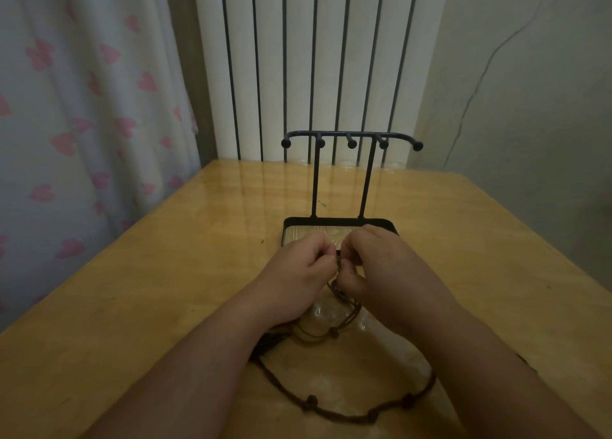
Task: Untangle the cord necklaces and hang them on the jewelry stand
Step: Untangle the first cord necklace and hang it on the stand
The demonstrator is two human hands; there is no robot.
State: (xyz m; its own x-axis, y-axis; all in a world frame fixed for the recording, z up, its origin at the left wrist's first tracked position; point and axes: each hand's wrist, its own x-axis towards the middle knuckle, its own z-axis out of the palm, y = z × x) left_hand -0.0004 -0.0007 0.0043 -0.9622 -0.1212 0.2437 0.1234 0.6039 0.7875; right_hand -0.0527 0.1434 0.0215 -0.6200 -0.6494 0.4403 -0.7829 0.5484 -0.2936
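Both hands meet over the middle of the bench (159,273), just in front of the jewelry stand (315,180). The left hand (298,268) and the right hand (389,269) are knuckles up, and their curled fingers nearly touch each other. The brown cord necklaces (331,334) run up into the narrow gap between them. The left fingers (323,249) and the right fingers (356,243) pinch a short stretch of the cords, and the right thumb is pressed against a strand lower down. Exactly which strand each hand holds is hidden by the fingers themselves.

Below the hands the cords drop in a tangled bunch onto the bench between the two wrists. Several strands cross there, and some slip under the left forearm. From that bunch one long loop with a few dark knots or beads along it lies flat on the bench, curving round toward the near edge between the forearms.

The stand is upright, with two thin posts rising from a black tray (287,230) that has a pale wood-grain floor. Its crossbar carries five ball-tipped pegs (351,144), all bare. The hands overlap the tray's near rim in the view.

Behind the bench are a white radiator (298,57), a curtain (82,107) printed with pink hearts at the left, and a plain wall (536,90) at the right.
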